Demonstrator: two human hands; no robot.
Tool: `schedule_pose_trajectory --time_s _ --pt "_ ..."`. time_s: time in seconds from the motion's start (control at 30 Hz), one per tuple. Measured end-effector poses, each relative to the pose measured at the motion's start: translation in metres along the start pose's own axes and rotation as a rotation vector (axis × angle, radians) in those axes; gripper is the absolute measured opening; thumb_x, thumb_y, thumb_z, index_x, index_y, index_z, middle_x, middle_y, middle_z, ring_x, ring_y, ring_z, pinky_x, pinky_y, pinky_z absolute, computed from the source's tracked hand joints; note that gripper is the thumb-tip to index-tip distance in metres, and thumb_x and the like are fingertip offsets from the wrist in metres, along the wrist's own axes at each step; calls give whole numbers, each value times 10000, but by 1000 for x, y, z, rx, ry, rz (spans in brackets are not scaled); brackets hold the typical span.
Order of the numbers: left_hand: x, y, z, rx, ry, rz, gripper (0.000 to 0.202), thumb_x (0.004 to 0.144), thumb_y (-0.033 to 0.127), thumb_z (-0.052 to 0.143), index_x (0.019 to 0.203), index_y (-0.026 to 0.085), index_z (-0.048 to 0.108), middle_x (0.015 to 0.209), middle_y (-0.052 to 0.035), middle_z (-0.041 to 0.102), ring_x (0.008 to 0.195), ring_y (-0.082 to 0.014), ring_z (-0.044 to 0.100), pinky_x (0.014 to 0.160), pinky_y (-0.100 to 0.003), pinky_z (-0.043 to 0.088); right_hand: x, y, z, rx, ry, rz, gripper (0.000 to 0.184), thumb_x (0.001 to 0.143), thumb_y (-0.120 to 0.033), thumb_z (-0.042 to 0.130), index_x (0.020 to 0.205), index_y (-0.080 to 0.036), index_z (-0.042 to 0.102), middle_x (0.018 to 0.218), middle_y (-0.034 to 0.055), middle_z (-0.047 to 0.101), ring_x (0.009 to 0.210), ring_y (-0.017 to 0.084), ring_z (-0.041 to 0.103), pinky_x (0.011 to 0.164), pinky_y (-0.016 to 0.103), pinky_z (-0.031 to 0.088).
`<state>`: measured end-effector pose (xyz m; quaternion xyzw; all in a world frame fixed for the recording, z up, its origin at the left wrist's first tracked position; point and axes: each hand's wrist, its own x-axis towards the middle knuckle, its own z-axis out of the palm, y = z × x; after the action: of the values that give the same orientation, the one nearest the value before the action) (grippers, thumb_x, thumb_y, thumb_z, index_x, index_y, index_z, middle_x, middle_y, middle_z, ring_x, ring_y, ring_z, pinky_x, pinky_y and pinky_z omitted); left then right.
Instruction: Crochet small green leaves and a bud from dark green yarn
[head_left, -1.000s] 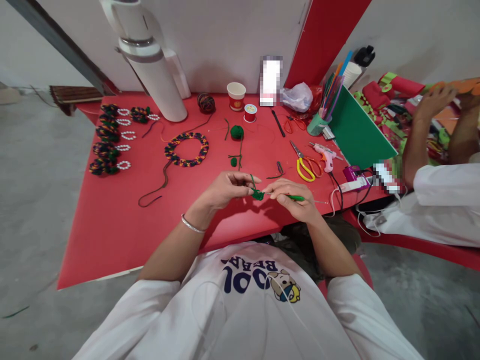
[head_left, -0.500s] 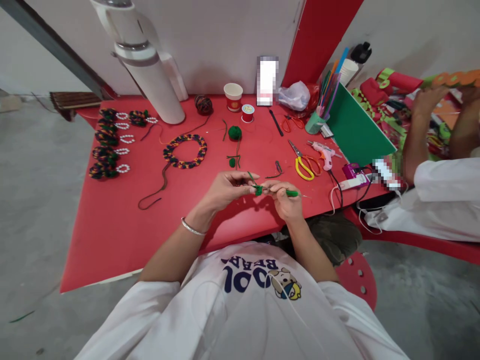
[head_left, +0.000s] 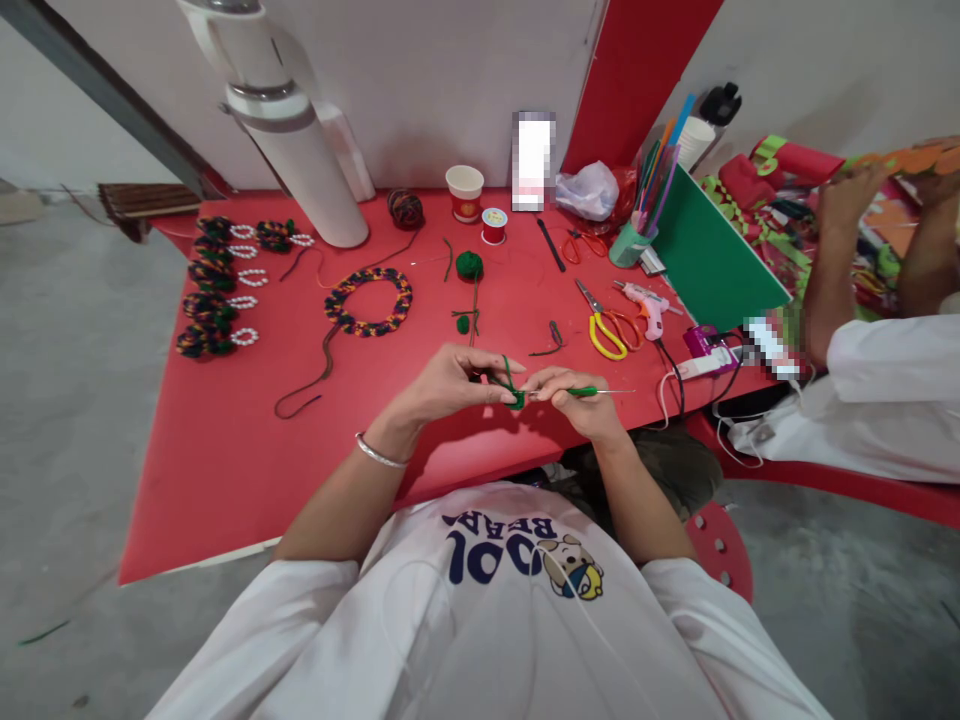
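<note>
Red tabletop [head_left: 217, 460]; green yarnwork [head_left: 517, 402] half-hidden

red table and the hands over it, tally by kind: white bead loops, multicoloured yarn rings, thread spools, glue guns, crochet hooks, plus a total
White bead loops: 6
Multicoloured yarn ring: 1
Thread spool: 1
Pink glue gun: 1
Green-handled crochet hook, in the right hand: 1
Total: 10
</note>
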<state>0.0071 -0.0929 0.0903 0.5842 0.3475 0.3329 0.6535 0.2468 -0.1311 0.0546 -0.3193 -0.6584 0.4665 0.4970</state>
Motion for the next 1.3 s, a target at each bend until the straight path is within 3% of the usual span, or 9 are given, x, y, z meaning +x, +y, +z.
schedule_pose_trajectory --time_s 0.13,0.3,0.43,0.6,0.77,0.9,1.07,1.2,1.3 --pt "0 -1 2 -20 13 17 409 620 393 989 895 126 847 713 -98 787 618 -179 707 610 -274 569 -5 13 4 -4 95 16 420 929 -634 682 856 -233 782 951 93 826 863 218 788 791 404 662" --pt "2 -5 8 -9 95 69 466 659 329 957 1057 113 845 708 -77 783 607 -162 682 615 -282 567 -11 28 17 -2 258 7 457 952 -672 616 892 -240 751 986 90 824 829 213 794 744 388 664" --pt "5 -11 17 69 235 81 455 697 216 854 1139 109 836 728 -55 786 572 -114 619 555 -235 482 -13 15 25 -218 306 -98 318 1017 -515 605 938 -256 771 1018 80 825 996 227 791 878 418 663" --pt "7 -17 33 28 373 88 511 693 205 792 1192 97 813 659 7 718 537 -77 545 532 -210 424 -14 -4 30 -518 287 -270 161 1020 -332 635 1027 -285 789 1063 62 798 975 201 763 853 385 657" --pt "7 -17 45 -134 419 73 577 686 254 847 1242 115 783 680 11 713 579 -96 589 579 -227 470 -13 2 38 -838 314 -535 258 969 -239 716 1219 -293 753 1151 93 764 1013 216 730 824 384 642" --pt "9 -14 44 -344 337 1 529 631 240 897 1145 145 815 618 36 659 489 -61 507 479 -202 364 -9 10 44 -793 433 -605 367 936 -224 761 1285 -335 730 1126 71 753 972 216 719 777 386 618" --pt "6 -9 34 -534 218 -101 484 566 192 928 1041 161 839 595 39 633 440 -40 446 409 -186 211 -6 17 42 -589 375 -623 388 951 -268 753 1318 -385 714 1164 47 756 948 199 731 773 380 610" --pt "4 -11 29 -521 197 -82 490 575 201 942 1053 158 842 593 33 629 470 -58 494 431 -188 250 -4 17 37 -524 354 -600 284 980 -334 714 1258 -385 741 1149 38 774 939 192 742 749 369 616" --pt "4 -14 31 -429 251 -17 505 598 204 939 1090 148 838 612 27 652 498 -63 509 476 -200 325 -2 11 34 -553 322 -542 202 1007 -356 670 1187 -359 762 1095 36 789 925 194 745 765 386 619"
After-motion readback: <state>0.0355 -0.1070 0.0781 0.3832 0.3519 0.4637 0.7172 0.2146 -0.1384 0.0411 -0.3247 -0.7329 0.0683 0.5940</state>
